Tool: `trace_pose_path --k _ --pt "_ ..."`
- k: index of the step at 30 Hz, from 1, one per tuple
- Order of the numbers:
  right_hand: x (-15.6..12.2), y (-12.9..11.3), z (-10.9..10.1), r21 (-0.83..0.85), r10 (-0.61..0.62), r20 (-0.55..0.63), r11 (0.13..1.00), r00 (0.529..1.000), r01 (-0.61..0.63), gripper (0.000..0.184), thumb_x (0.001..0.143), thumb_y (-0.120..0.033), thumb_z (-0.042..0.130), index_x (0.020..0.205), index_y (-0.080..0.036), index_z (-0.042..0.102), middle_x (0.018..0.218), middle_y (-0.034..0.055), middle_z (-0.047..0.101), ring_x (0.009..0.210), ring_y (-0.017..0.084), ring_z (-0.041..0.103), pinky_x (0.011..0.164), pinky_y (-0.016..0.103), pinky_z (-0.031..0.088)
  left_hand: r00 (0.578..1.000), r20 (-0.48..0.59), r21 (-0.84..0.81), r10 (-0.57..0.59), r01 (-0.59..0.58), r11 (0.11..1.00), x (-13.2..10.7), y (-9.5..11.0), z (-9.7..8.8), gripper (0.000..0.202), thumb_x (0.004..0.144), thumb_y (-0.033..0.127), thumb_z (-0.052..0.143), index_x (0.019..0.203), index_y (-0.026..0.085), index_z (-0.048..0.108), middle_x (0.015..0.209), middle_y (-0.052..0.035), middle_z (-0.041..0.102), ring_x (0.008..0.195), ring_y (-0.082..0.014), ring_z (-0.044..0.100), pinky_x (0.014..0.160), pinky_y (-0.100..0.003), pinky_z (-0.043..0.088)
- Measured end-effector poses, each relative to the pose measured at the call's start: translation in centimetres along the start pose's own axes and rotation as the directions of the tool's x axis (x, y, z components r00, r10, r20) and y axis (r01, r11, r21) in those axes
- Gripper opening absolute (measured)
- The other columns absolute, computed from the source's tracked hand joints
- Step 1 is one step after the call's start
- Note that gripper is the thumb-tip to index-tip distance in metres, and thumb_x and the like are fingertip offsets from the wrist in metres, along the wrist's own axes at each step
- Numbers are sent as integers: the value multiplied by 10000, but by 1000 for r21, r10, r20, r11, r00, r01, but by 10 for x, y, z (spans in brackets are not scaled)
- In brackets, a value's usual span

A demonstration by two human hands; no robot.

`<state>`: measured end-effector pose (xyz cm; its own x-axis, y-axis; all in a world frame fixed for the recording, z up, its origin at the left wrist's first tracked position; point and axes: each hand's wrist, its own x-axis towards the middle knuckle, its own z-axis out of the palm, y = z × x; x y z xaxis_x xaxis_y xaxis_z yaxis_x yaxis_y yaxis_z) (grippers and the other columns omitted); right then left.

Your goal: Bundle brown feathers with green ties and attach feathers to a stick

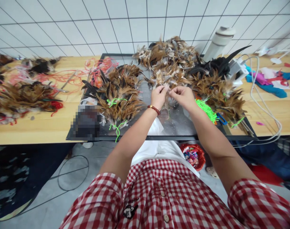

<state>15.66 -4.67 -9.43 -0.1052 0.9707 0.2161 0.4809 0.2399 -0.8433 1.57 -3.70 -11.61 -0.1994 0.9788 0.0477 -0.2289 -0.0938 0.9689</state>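
Note:
My left hand [159, 95] and my right hand [182, 95] meet over the middle of a dark glass-topped mat [180, 122], fingers pinched together on a small bunch of pale brown feathers [168, 89] held between them. A red bead bracelet [154, 109] circles my left wrist. A big loose heap of brown feathers [170, 60] lies just beyond my hands. Tied feather bundles with green string [117, 97] lie to the left of my hands. More bundles [218, 92] lie to the right, beside a tangle of green string [205, 108].
A wooden table [39, 127] carries more feather bundles [20, 98] and red string [63, 76] at left. A white bottle [218, 41], white cables [261, 105], blue scissors [221, 119] and coloured scraps [269, 79] lie at right. A red bin [193, 155] sits on the floor.

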Motion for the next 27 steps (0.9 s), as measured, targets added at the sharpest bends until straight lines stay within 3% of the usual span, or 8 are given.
trace_pose_path --k 4,8,14,17,19,23,25,27 --pt "5 12 -9 -308 33 -66 950 997 -52 117 771 -268 672 710 -183 726 651 33 661 653 182 572 696 325 454 990 -144 -55 -2 -6 998 10 6 -8 184 884 271 761 731 192 696 782 3 720 875 -135 665 855 -226 503" --pt "8 26 -15 -489 -108 -96 871 989 48 294 794 -196 629 1036 -180 796 1071 121 753 887 261 665 817 380 502 981 -194 -133 -24 -2 991 23 6 -15 253 896 412 758 778 207 668 803 -6 719 881 -137 680 870 -251 525" --pt "5 22 -27 -594 -262 200 734 944 329 347 892 -192 547 1120 -218 807 1170 128 708 1097 298 638 880 404 457 984 -175 -69 30 -42 997 19 10 -15 272 915 405 730 737 221 641 739 -4 667 881 -156 666 857 -248 513" --pt "4 20 -29 -616 -239 351 670 906 415 312 883 -218 587 1093 -217 819 1189 135 694 1103 303 615 859 405 427 986 -118 55 116 -110 992 8 22 -13 231 897 314 741 708 225 642 811 -24 693 1004 -192 656 910 -259 503" --pt "4 21 -28 -628 -200 360 671 911 395 257 880 -219 586 990 -201 818 1168 143 698 1088 307 611 853 409 419 984 -61 108 168 -161 981 1 28 -11 198 858 235 765 694 226 654 896 -40 720 1091 -215 644 935 -270 497" --pt "7 22 -24 -478 -209 121 844 970 241 163 855 -208 590 878 -177 748 1005 125 716 973 268 621 851 394 441 989 -1 96 149 -148 984 -3 24 -6 192 872 173 732 690 207 680 838 -27 724 982 -194 661 921 -263 485" --pt "9 20 -20 -225 -136 -14 966 991 129 88 838 -236 618 830 -195 695 867 72 698 849 217 605 807 358 460 995 -24 52 96 -94 994 -1 17 -4 219 899 180 709 682 194 681 776 -15 713 872 -164 654 895 -252 481" --pt "10 16 -15 78 -35 -55 996 998 39 58 808 -264 660 787 -211 652 795 28 679 760 173 584 762 321 469 997 -48 11 53 -52 999 2 11 -3 241 911 187 702 671 187 678 759 -12 713 822 -146 644 881 -244 480"
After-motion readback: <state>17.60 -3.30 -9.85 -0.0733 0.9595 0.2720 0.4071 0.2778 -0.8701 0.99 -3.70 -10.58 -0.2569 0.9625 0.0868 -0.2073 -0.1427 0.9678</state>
